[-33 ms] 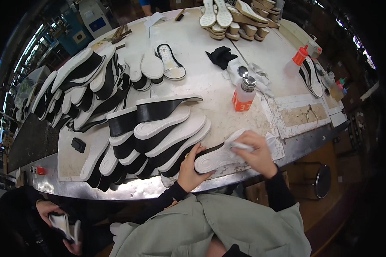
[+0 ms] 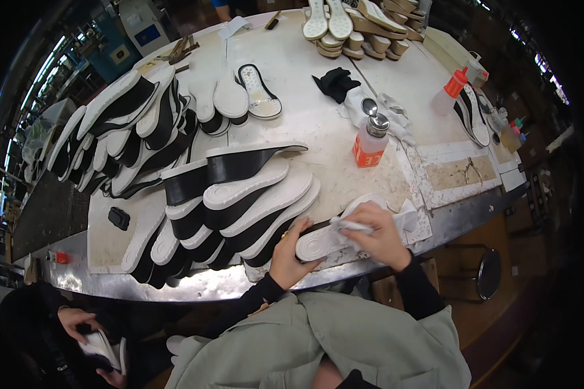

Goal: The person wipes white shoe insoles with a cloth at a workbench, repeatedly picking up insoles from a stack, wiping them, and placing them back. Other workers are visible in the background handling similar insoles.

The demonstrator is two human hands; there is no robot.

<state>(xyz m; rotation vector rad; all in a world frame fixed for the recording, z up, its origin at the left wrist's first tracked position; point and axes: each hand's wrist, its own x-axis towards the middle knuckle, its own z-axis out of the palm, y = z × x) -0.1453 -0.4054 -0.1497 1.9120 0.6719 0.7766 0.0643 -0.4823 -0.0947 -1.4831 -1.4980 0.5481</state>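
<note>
A white-bottomed shoe sole (image 2: 316,244) lies on the table in front of me, its patterned underside up. My left hand (image 2: 289,262) grips its rounded heel end, thumb on the near side and fingers on the far side. Pinched in my right hand (image 2: 381,241) is a white cloth (image 2: 352,226), pressed on the middle of the sole. This hand hides part of the sole's far end, and more white material (image 2: 406,216) shows beyond it. Left of the sole rests a stack of black-and-white wedge soles (image 2: 259,211).
A clear pump bottle (image 2: 370,144) with a red label and raised lid stands behind the sole. More wedge soles (image 2: 139,129) are heaped at left, and tan ones (image 2: 363,39) at the back. A black cloth (image 2: 336,84) lies mid-table. Lower left, another person's hands (image 2: 78,321) hold a sole.
My right hand has slid the cloth leftward along the sole, toward the heel end. My left hand stays at the heel. The other person's hands and sole have shifted slightly.
</note>
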